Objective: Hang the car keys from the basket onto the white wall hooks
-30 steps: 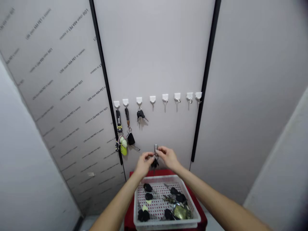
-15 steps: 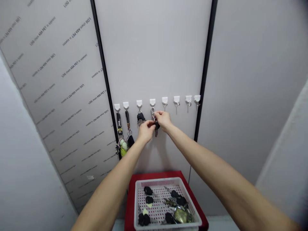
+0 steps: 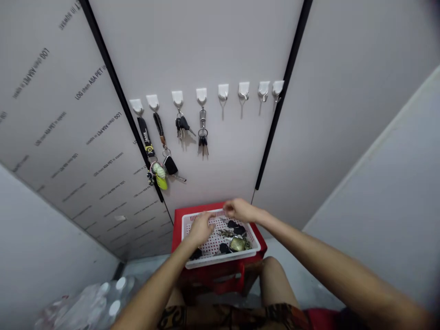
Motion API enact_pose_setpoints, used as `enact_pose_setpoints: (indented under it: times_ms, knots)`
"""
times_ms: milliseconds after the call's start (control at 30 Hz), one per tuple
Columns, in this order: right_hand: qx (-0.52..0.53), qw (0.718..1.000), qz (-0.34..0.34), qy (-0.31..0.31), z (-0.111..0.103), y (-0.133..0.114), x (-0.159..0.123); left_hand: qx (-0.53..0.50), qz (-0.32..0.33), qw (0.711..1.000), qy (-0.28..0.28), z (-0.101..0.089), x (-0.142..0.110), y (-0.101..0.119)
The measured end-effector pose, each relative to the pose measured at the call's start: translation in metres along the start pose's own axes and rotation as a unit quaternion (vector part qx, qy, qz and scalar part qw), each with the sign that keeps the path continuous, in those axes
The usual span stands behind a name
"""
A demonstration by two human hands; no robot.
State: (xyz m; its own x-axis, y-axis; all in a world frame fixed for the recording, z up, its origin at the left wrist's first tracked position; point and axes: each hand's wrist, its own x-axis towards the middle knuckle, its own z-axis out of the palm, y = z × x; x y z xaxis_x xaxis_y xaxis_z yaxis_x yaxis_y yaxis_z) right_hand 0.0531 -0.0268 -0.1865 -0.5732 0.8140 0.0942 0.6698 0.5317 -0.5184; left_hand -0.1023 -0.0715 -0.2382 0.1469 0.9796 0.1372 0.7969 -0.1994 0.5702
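My left hand [image 3: 202, 228] is over the left part of a white plastic basket [image 3: 220, 262], fingers stretched and apart, holding nothing. Above the basket's back rim is my right hand [image 3: 239, 210], its fingers loosely bent and apart with nothing seen in them. Black-headed keys [image 3: 236, 228] and a brass-coloured padlock [image 3: 237, 244] lie in the basket; my left hand and arm hide part of its contents. On the fourth wall hook [image 3: 201, 95] hangs a key ring with a silver clasp and several keys [image 3: 203, 141].
A bunch of black keys [image 3: 182, 123], a car key on a braided strap [image 3: 170, 165] and a black strap with charms [image 3: 146, 137] hang further left. Bare hooks [image 3: 223, 91] continue rightward. The basket rests on a red stool [image 3: 177, 229]. Capped bottles [image 3: 117, 298] stand lower left.
Both hands have left the key ring at the fourth hook and dropped to the basket. The key ring now hangs freely there. The view has tilted downward.
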Motion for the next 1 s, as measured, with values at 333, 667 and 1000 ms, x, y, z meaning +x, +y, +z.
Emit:
enact_pose_setpoints:
  times_ms: [333, 667, 1000]
  knots:
    - [-0.251, 0.964, -0.001, -0.09, 0.037, 0.024, -0.021, 0.075, 0.071, 0.992, -0.07, 0.037, -0.013, 0.016]
    - [-0.216, 0.963, -0.012, -0.161, 0.012, 0.022, -0.031, 0.139, 0.042, 0.978, -0.149, 0.042, -0.005, 0.031]
    - [-0.143, 0.977, -0.012, -0.16, 0.032, 0.018, -0.049, 0.1, 0.067, 0.987, -0.109, 0.039, -0.01, 0.022]
